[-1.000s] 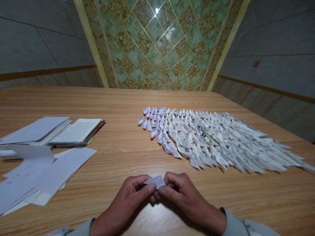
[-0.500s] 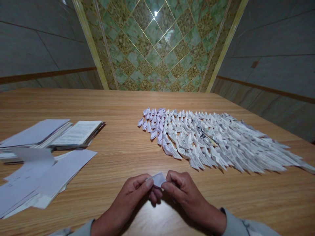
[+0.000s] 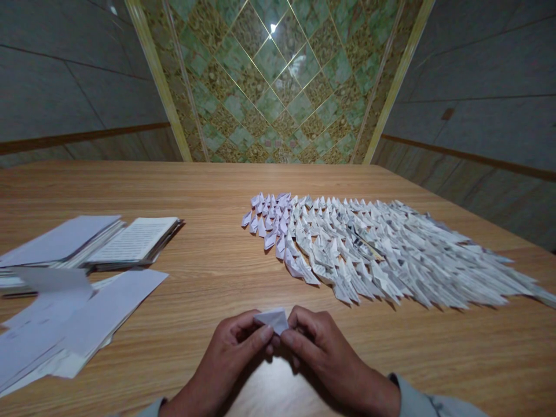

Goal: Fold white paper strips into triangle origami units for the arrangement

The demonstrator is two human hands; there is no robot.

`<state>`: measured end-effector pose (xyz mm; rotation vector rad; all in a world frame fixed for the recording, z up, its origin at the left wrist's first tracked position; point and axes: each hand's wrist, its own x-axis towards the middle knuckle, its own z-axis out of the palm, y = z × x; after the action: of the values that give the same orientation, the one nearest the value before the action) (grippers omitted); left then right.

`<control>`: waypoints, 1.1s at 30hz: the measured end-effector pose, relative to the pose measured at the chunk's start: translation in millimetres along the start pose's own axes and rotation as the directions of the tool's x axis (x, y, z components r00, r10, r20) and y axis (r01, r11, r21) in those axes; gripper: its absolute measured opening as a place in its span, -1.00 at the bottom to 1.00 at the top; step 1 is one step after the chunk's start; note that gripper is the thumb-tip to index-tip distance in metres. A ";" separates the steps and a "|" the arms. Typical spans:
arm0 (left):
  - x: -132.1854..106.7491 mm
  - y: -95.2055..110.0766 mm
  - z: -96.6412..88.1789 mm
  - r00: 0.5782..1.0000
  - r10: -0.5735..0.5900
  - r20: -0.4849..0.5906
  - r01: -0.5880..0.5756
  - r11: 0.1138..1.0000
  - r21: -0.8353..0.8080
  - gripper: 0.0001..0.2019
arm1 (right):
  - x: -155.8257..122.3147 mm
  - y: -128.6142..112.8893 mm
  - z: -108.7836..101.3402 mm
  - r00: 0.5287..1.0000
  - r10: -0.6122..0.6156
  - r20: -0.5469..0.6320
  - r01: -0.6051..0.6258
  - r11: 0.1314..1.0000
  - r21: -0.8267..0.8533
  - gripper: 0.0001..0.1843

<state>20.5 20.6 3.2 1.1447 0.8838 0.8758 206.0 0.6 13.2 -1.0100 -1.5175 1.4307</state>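
Observation:
A small piece of folded white paper (image 3: 273,318) is held between my two hands, just above the near part of the table. My left hand (image 3: 241,350) pinches its left and lower edge with thumb and fingers. On the other side, my right hand (image 3: 315,341) grips the right corner between thumb and curled forefinger. The paper has a triangular fold facing up; its underside is hidden by my fingers. Beyond my hands, to the right, many folded paper boats (image 3: 347,243) stand in close rows, pale lilac ones (image 3: 269,217) at the left end and printed ones further right.
On the left of the wooden table (image 3: 208,191) lie a stack of printed sheets (image 3: 136,240), another paper stack (image 3: 61,237) and loose white sheets (image 3: 113,307). A wall of green and brown diamond tiles (image 3: 282,87) rises behind the table.
The folded paper has turned in my fingers and now shows a triangular flap. My hands have drawn slightly closer together. The paper boats and stacks stay in place.

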 end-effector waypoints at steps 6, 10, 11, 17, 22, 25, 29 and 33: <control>-0.7 3.6 1.8 0.999 0.040 0.001 -0.040 0.999 0.024 -0.63 | 0.8 3.4 -0.1 1.000 0.011 -0.029 -0.010 1.000 0.009 -0.61; 2.0 3.7 2.6 0.995 0.091 -0.040 -0.091 0.996 0.000 -0.68 | 3.6 8.8 0.0 0.997 0.061 -0.042 -0.054 0.987 0.150 -0.52; 2.9 3.0 2.9 0.994 0.098 -0.058 -0.098 0.995 -0.011 -0.66 | 4.0 10.0 0.3 0.997 0.068 -0.025 -0.063 0.981 0.181 -0.50; 5.6 -5.2 9.8 0.995 0.057 -0.085 -0.066 0.993 -0.102 -0.55 | 5.2 12.2 1.3 0.997 0.066 0.047 -0.077 0.957 0.278 -0.47; 4.5 -5.9 14.6 0.998 0.034 -0.060 -0.041 0.991 -0.128 -0.56 | 8.3 13.1 -1.0 0.992 0.071 0.103 -0.102 0.937 0.335 -0.44; 5.4 -3.0 13.1 0.993 0.065 -0.095 -0.075 0.992 -0.102 -0.61 | 7.8 10.8 -3.4 0.991 0.083 0.108 -0.111 0.953 0.282 -0.43; 7.9 -0.1 11.1 0.984 0.095 -0.150 -0.105 0.992 -0.063 -0.64 | 4.4 1.1 -8.1 0.982 -0.026 -0.186 0.020 0.999 -0.033 -0.61; 7.4 -1.1 10.4 0.986 0.139 -0.093 -0.133 0.989 0.066 -0.69 | -0.7 -7.9 -6.8 0.960 -0.170 -0.222 0.107 0.957 -0.268 -0.84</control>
<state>33.0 23.3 3.1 1.2338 0.9249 1.0297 212.4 2.0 21.4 -1.1594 -1.5794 0.9907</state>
